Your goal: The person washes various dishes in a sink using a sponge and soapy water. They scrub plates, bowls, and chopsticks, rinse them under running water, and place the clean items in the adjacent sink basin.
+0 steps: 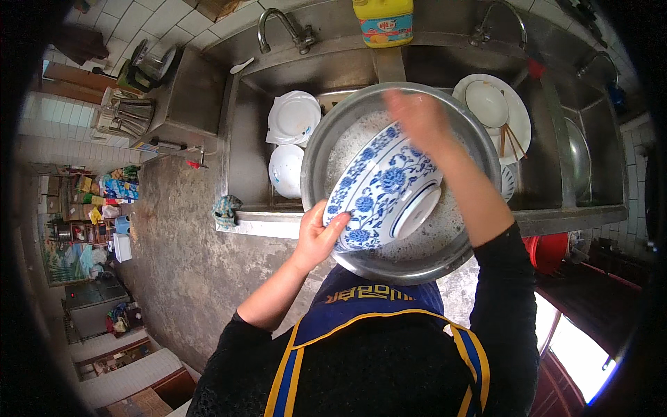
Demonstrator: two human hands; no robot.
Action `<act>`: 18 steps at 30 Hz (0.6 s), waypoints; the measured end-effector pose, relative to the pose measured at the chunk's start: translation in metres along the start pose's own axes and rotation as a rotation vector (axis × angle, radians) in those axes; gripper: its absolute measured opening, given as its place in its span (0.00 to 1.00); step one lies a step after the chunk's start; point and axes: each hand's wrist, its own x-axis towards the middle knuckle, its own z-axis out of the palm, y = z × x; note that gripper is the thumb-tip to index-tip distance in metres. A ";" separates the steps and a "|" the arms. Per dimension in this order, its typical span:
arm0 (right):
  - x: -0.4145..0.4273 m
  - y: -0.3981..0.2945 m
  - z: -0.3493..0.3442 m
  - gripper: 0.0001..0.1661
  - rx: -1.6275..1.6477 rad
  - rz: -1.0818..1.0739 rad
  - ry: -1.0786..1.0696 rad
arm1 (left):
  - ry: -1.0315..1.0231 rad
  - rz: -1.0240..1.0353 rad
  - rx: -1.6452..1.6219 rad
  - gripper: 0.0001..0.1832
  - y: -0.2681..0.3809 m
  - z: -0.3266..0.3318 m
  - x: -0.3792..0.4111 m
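Note:
A large white bowl (388,182) with blue flower patterns is tilted on its side over a round metal basin (477,140). My left hand (322,230) grips its near-left rim, thumb on the patterned outside. Blurred by motion, my right hand (419,120) is at the bowl's far rim; its fingers are unclear, and whether it grips the rim cannot be told. The bowl's foot ring faces right and its inside is hidden from me. Foamy water (357,133) fills the basin below.
The basin rests across a steel double sink (307,65). White plates (294,117) are in the left bay. A platter (521,112) with a small bowl (486,101) and chopsticks (511,142) is at right. A yellow jug (384,23), taps (284,31) and a cloth (226,210) edge the sink.

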 end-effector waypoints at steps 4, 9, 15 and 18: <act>0.025 0.144 0.014 0.37 0.312 0.140 0.357 | 0.011 -0.004 -0.169 0.11 -0.028 0.000 -0.007; 0.014 0.061 0.001 0.38 0.014 0.065 0.162 | -0.208 -0.247 -0.247 0.17 -0.014 -0.015 0.002; -0.013 -0.033 0.030 0.23 -0.306 -0.653 -0.060 | -0.147 -0.121 -0.131 0.15 0.026 0.005 0.037; 0.012 0.007 0.011 0.24 0.002 0.021 -0.131 | -0.043 -0.152 -0.164 0.14 0.016 0.005 0.031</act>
